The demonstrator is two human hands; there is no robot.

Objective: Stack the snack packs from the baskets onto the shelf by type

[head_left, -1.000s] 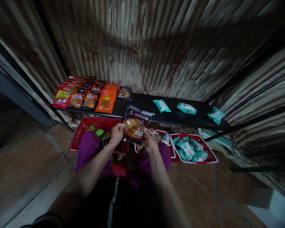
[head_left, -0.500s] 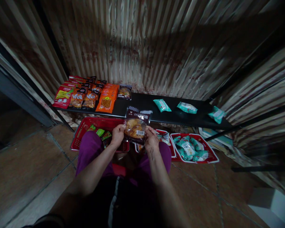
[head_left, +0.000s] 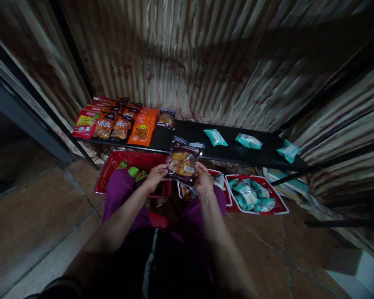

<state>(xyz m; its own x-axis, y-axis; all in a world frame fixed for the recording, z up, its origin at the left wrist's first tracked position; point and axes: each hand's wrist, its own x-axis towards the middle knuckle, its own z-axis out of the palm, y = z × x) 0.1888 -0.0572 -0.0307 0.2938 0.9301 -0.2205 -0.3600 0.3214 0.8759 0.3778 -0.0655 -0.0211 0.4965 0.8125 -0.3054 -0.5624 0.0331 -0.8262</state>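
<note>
Near the middle of the frame, the left hand (head_left: 156, 176) and right hand (head_left: 203, 176) pinch a glossy brown packet (head_left: 180, 160) by its side edges. I'd guess it light, slick and pliant, best gripped at those edges. Behind, a smooth black shelf (head_left: 191, 128) meets pleated, wrinkled sheeting (head_left: 180, 54).

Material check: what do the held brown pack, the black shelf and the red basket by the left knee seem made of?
Brown pack: probably glossy plastic film, judging by its bright reflections.
Black shelf: smooth, faintly sheened; painted metal or laminated board, unclear which.
Red basket: likely molded plastic, given its uniform color and the rows of holes in its wall.
</note>
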